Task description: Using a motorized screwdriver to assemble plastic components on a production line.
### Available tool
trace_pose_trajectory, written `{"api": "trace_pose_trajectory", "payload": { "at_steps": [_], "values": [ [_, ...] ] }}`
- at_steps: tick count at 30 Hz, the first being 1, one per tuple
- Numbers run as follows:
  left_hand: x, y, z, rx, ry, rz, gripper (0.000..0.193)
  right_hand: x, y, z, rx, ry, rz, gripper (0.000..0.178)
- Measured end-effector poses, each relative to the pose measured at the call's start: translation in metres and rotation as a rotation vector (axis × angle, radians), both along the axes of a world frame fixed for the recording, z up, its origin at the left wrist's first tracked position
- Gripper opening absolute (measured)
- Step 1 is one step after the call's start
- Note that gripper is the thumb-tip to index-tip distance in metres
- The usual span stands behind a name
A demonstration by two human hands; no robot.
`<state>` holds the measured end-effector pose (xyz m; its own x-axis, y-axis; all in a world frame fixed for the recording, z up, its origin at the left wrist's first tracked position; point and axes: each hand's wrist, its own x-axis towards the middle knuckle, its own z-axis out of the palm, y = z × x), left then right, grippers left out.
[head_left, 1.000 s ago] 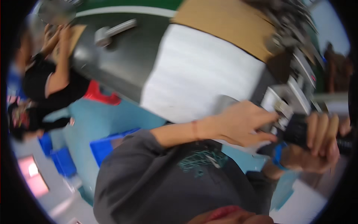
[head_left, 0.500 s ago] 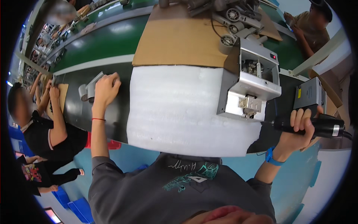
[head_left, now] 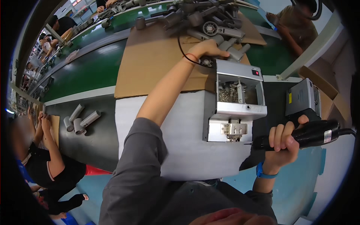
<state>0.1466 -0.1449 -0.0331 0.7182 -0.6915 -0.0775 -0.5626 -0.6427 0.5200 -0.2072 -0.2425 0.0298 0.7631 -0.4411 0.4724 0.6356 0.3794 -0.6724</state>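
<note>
My right hand (head_left: 285,142) is wrapped around a black electric screwdriver (head_left: 318,133), whose thin bit points left, just below the front of a silver screw feeder (head_left: 240,109). Small screws show in the feeder's open hopper. My left arm stretches far forward, and my left hand (head_left: 208,48) lies over grey plastic housings, shaped like hair dryer bodies, behind the feeder. A round-ended grey housing (head_left: 206,61) shows under it. The thumb sticks out to the right; the other fingers are mostly hidden, so whether they grip is unclear.
More grey housings (head_left: 225,32) are heaped on cardboard (head_left: 144,63). White foam sheet (head_left: 146,112) covers the table in front. Two grey parts (head_left: 84,122) lie at left. A grey box unit (head_left: 302,99) stands at right. Co-workers sit at left and far right, beside a green conveyor (head_left: 93,69).
My left hand has left the grey parts on the left and reached forward to the heap behind the feeder. My right hand still holds the screwdriver. The whole view has shifted.
</note>
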Motion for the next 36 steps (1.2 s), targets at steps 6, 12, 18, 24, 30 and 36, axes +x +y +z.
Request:
{"api": "trace_pose_trajectory", "payload": {
  "at_steps": [6, 12, 18, 24, 30, 36],
  "values": [
    [-0.005, 0.026, 0.006, -0.608, 0.061, -0.101, 0.043, 0.006, -0.003, 0.015, -0.061, -0.085, 0.118, 0.060],
    [-0.132, 0.153, 0.062, -0.769, -0.148, 0.306, 0.036, 0.032, 0.015, 0.007, -0.340, -0.111, 0.177, 0.054],
    [-0.254, 0.190, 0.040, -1.319, 0.364, 0.183, 0.045, 0.031, 0.035, 0.004, -0.453, 0.072, 0.056, 0.040],
    [-0.317, 0.165, 0.020, -1.169, 0.333, 0.112, 0.038, 0.022, 0.041, 0.018, -0.199, -0.029, 0.362, 0.035],
    [-0.315, 0.140, -0.004, -1.203, 0.081, 0.039, 0.048, 0.016, 0.051, 0.060, -0.087, -0.223, 0.466, 0.019],
    [-0.316, 0.139, -0.003, -1.191, 0.038, -0.022, 0.045, 0.028, 0.060, 0.059, -0.050, -0.235, 0.500, 0.013]
  ]
}}
